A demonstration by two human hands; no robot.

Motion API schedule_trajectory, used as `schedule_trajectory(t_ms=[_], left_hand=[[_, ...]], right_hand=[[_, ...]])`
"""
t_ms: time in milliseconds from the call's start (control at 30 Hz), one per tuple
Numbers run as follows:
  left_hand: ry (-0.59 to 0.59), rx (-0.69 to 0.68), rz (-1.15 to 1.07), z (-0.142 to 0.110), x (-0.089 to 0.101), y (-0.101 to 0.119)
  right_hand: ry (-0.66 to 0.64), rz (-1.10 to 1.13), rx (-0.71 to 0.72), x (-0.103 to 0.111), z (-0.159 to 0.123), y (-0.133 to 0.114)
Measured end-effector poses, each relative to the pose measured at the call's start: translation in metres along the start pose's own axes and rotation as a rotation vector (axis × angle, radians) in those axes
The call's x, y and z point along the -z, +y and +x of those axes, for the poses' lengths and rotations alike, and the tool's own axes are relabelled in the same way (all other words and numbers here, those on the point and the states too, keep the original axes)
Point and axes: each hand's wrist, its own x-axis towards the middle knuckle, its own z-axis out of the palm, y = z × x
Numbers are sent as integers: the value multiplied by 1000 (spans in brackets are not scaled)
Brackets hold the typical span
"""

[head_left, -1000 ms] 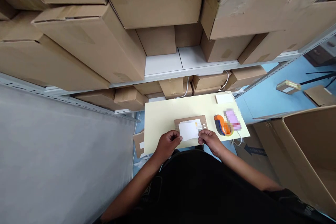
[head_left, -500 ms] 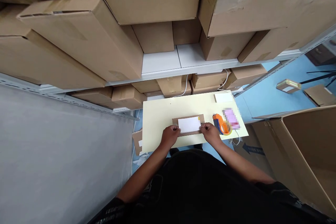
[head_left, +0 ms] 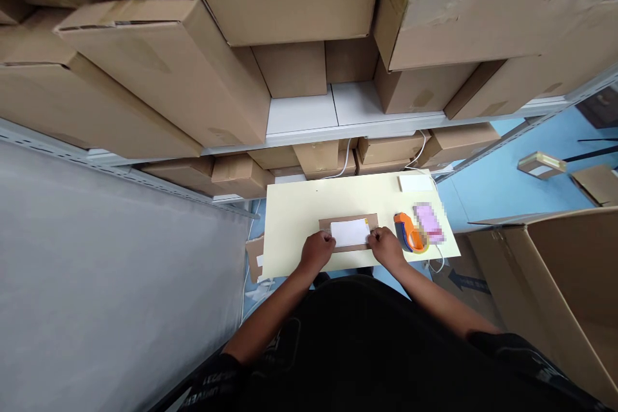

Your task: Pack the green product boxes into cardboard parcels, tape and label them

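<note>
A white rectangular sheet (head_left: 349, 232), which looks like a paper label with a small yellow mark at its upper right corner, lies over a flat brown cardboard box (head_left: 348, 248). Pinched at the sheet's left edge is my left hand (head_left: 318, 251), its fingers closed. My right hand (head_left: 387, 247) is likewise closed on the right edge. Both hands rest low over the cardboard, and the fingertips are too small to see in detail. Just right of my right hand is an orange and blue tape dispenser (head_left: 408, 233) with a yellowish roll.
The pale yellow table (head_left: 290, 212) carries a pixelated pink item (head_left: 428, 222) and a white flat box (head_left: 415, 183). Shelving (head_left: 357, 129) loaded with cardboard boxes overhangs its far side. A large open carton (head_left: 512, 270) stands at right, a grey wall (head_left: 120, 270) at left.
The view has shifted slightly. Both hands stay at the sheet's two edges, and the sheet lies over the cardboard much as before.
</note>
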Motion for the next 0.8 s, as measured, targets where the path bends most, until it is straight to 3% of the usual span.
schedule_trajectory(t_ms=[800], left_hand=[[-3, -36, 147, 6, -7, -3]], right_hand=[[24, -207, 85, -9, 0, -1]])
